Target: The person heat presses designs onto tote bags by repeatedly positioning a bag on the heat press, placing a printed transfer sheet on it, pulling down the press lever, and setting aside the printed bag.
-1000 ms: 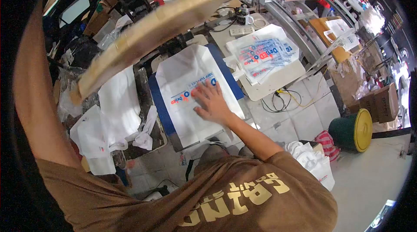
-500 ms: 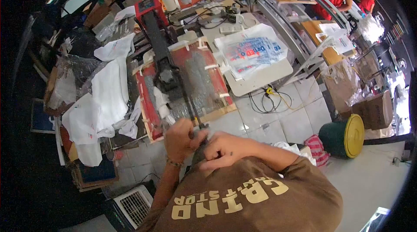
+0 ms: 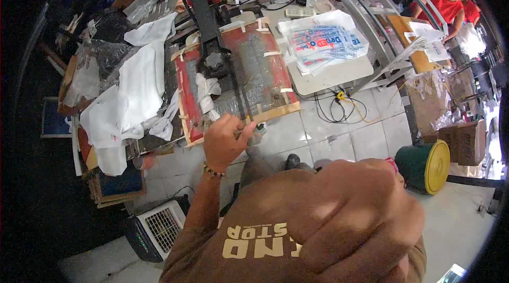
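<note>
Brown shirt cloth fills the bottom, and the right hand is a big blur close to the camera, so I cannot tell if it grips anything. Past it, the left hand is closed around a handle at the near edge of the screen frame, which lies flat on the table. White rags sit on the screen. White bags are piled to the left. Printed bags lie farther back on the right.

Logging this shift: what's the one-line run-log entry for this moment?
left hand: grips handle at screen frame near edge | right hand: raised near camera, empty | printed bags: stacked beside
</note>
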Demonstrator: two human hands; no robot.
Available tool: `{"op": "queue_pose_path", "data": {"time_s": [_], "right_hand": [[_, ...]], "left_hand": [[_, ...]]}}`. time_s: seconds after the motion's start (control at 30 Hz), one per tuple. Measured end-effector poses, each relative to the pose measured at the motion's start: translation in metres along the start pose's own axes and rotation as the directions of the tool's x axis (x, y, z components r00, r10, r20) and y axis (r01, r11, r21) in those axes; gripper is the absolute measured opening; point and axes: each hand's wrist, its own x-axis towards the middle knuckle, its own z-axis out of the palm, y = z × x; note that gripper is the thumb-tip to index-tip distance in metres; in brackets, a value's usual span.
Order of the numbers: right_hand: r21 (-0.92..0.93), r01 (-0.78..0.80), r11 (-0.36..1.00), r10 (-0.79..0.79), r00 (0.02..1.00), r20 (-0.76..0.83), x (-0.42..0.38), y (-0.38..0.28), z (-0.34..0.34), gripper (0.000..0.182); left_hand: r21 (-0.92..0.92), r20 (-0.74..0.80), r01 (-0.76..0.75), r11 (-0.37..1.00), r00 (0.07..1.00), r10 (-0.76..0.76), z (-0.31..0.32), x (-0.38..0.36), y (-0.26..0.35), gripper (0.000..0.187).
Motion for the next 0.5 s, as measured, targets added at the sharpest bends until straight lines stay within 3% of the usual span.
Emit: {"op": "queue_pose_path", "data": {"time_s": [0.17, 0.23, 0.27, 0.33, 0.37, 0.4, 0.43, 0.47, 0.5], "right_hand": [[0.078, 0.058, 0.995, -0.065, 0.994, 0.091, 0.020, 0.002, -0.009, 0.059], [0.087, 0.022, 0.996, -0.031, 0.994, 0.107, 0.022, 0.003, -0.017, 0.062], [0.072, -0.034, 0.997, 0.027, 0.995, 0.101, 0.020, 0.007, -0.020, 0.064], [0.016, -0.346, 0.938, 0.347, 0.938, -0.027, 0.003, 0.013, -0.020, 0.039], [-0.188, -0.511, 0.839, 0.504, 0.859, -0.088, -0.007, 0.028, -0.022, 0.039], [-0.369, -0.644, 0.671, 0.626, 0.758, -0.184, -0.019, 0.049, -0.022, 0.040], [-0.531, -0.627, 0.570, 0.620, 0.752, -0.223, -0.033, 0.080, -0.019, 0.039], [-0.670, -0.593, 0.446, 0.607, 0.751, -0.261, -0.049, 0.113, -0.013, 0.039], [-0.826, -0.452, 0.337, 0.573, 0.795, -0.201, -0.065, 0.136, -0.011, 0.039]], "left_hand": [[-0.050, 0.025, 0.004, 0.999, 1.000, -0.003, -0.001, 0.001, -0.005, 0.034], [-0.200, 0.092, 0.026, 0.979, 0.996, -0.008, -0.007, 0.006, -0.004, 0.028], [-0.201, 0.087, 0.024, 0.979, 0.996, -0.006, -0.012, 0.011, -0.007, 0.028], [-0.386, 0.074, -0.001, 0.922, 0.997, 0.032, -0.024, 0.027, -0.016, 0.021], [-0.389, 0.063, -0.006, 0.921, 0.997, 0.033, -0.029, 0.036, -0.025, 0.021], [-0.377, 0.054, 0.075, 0.923, 0.997, -0.059, -0.036, 0.048, -0.036, 0.020], [-0.367, 0.042, 0.155, 0.917, 0.988, -0.150, -0.041, 0.062, -0.047, 0.019], [-0.370, 0.032, 0.151, 0.917, 0.988, -0.150, -0.042, 0.074, -0.060, 0.019], [-0.346, -0.082, 0.176, 0.922, 0.973, -0.216, -0.036, 0.087, -0.077, 0.022]]}}
